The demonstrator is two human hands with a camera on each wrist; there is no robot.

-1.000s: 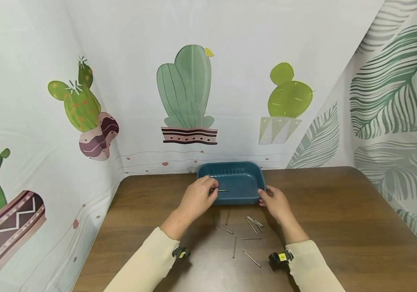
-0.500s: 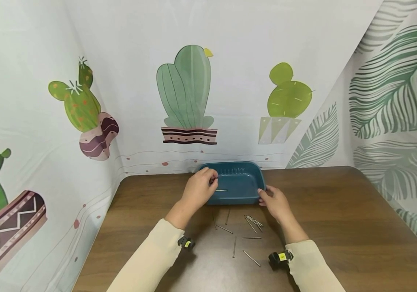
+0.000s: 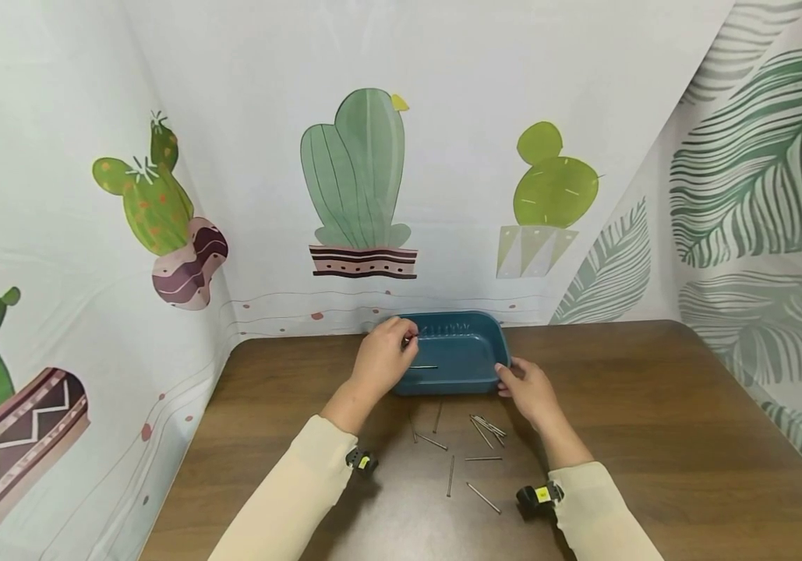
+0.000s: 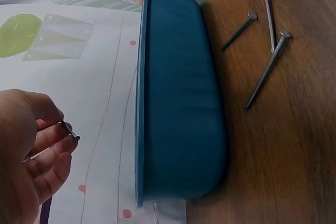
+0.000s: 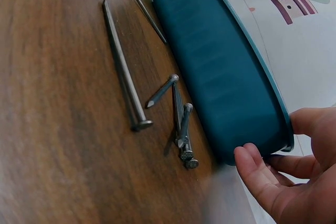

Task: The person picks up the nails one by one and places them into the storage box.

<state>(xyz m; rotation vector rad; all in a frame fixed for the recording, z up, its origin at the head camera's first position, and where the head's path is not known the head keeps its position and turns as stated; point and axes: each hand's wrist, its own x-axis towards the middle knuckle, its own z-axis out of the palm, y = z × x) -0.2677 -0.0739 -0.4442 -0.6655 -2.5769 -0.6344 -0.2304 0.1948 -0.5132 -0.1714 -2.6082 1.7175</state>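
At the table's back edge stands a blue-green plastic tray [image 3: 453, 386]. One nail [image 3: 425, 367] lies on its floor, partly covered by my left hand [image 3: 381, 357]. That hand is over the tray's left end. Between thumb and fingers it pinches another nail [image 4: 75, 137], whose head sticks out in the left wrist view. At the tray's right front corner, my right hand [image 3: 530, 389] grips the rim, thumb on top and fingers against the outer wall; the right wrist view shows the fingertips [image 5: 244, 157] under the side.
Several loose nails lie on the wooden table [image 3: 625, 436] in front of the tray. Some form a small heap [image 3: 489, 428] near my right hand; others, such as one long nail [image 3: 484, 497], lie apart. A cactus-print cloth [image 3: 457, 156] hangs behind the table.
My left hand has risen slightly and drawn back from the nail lying in the tray, still pinching its own nail. My right hand keeps its grip on the tray.
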